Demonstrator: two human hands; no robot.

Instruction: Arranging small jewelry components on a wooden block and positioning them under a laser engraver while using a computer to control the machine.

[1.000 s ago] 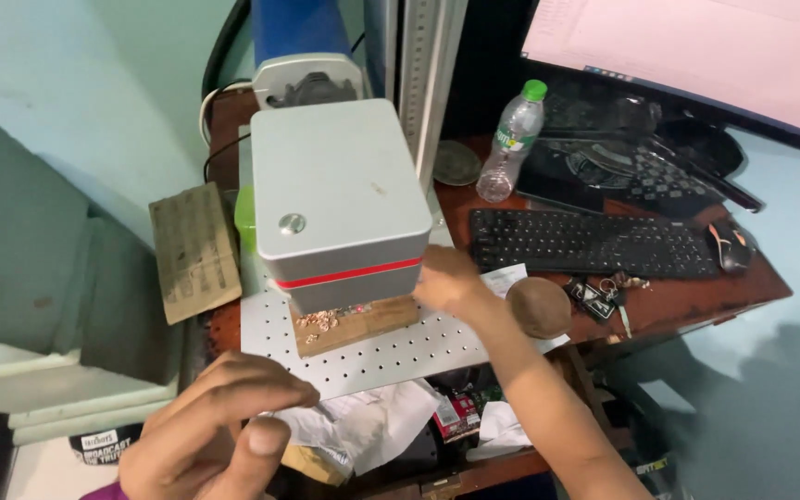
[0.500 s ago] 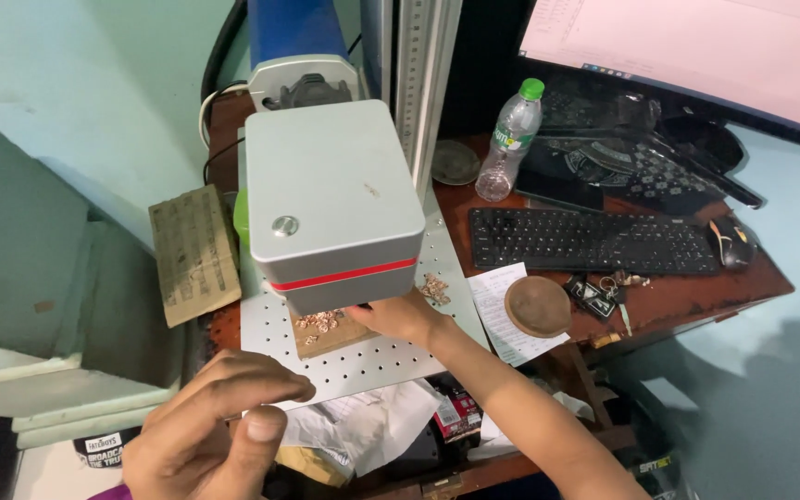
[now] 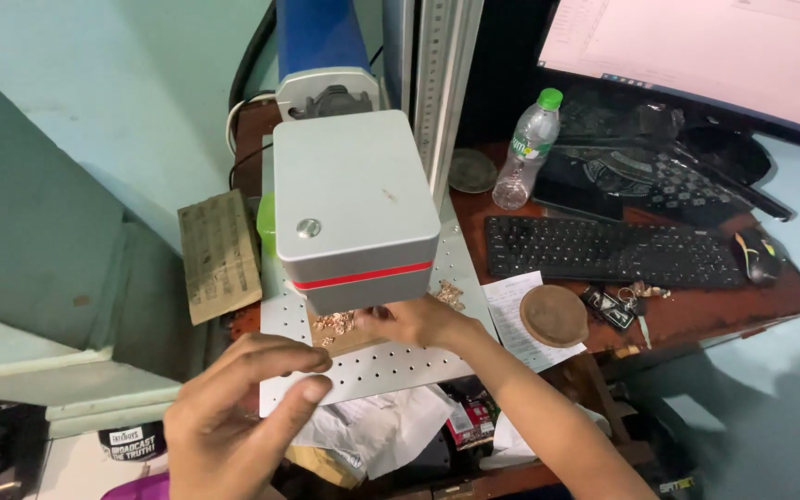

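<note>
Right hand (image 3: 416, 321) stretched out under the front edge of a grey box-shaped machine head (image 3: 352, 206) with a red stripe, resting on a small wooden block (image 3: 360, 333) that lies on a white perforated plate (image 3: 391, 363). Fingers of that hand bent down onto the block among small gold-coloured pieces (image 3: 333, 322); fingertips partly hidden by the machine's underside, so cannot tell whether anything is pinched between them. More gold pieces just beyond the hand, by the plate's right edge, too small to make out. Most of the block hidden beneath the machine.

Left hand (image 3: 238, 426) raised close to the camera at the lower left, well apart from the plate, blurred and cut off at the bottom edge. Thumb and forefinger curled toward each other, nearly touching; hard to say whether a tiny thing sits between them.

On the brown table (image 3: 696, 310) to the right: black keyboard (image 3: 608, 252), plastic bottle (image 3: 527, 150) with green cap, round wooden disc (image 3: 555, 315) on a sheet of paper (image 3: 516, 310), monitor (image 3: 696, 51) cut off at the top. Wooden slab (image 3: 219, 252) left of the plate. Crumpled paper and clutter below the plate's front edge, indistinct.
</note>
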